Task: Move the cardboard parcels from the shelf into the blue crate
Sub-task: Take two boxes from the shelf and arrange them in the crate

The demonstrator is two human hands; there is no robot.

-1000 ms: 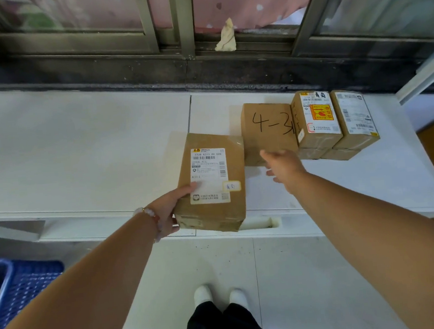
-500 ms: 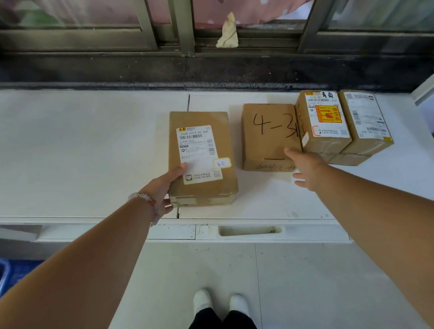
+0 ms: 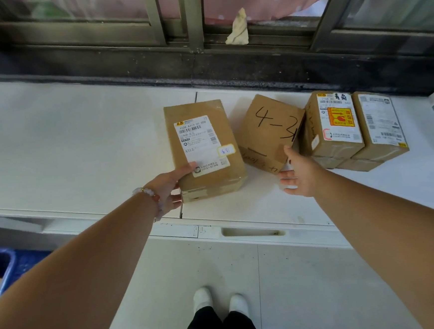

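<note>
Several cardboard parcels lie on the white shelf [image 3: 79,149]. My left hand [image 3: 168,189] grips the near left corner of a labelled parcel [image 3: 212,180], thumb on its top, and the parcel rests on the shelf. To its right a parcel marked "4-3" [image 3: 268,131] sits turned at an angle. My right hand [image 3: 300,176] is at that parcel's near right corner, thumb against its side, fingers straight in front of it. Two more labelled parcels [image 3: 335,126] [image 3: 379,125] stand side by side further right. The blue crate [image 3: 8,266] shows at the lower left.
A dark sill and window frame [image 3: 203,69] run behind the shelf, with a crumpled cloth [image 3: 237,30] on the track. The shelf's front edge has a recessed slot [image 3: 252,231]. My white shoes [image 3: 219,301] stand on pale floor tiles below.
The labelled parcel in my left hand went from hanging over the shelf's edge to resting on the shelf. My right hand reached the "4-3" parcel, which has turned at an angle.
</note>
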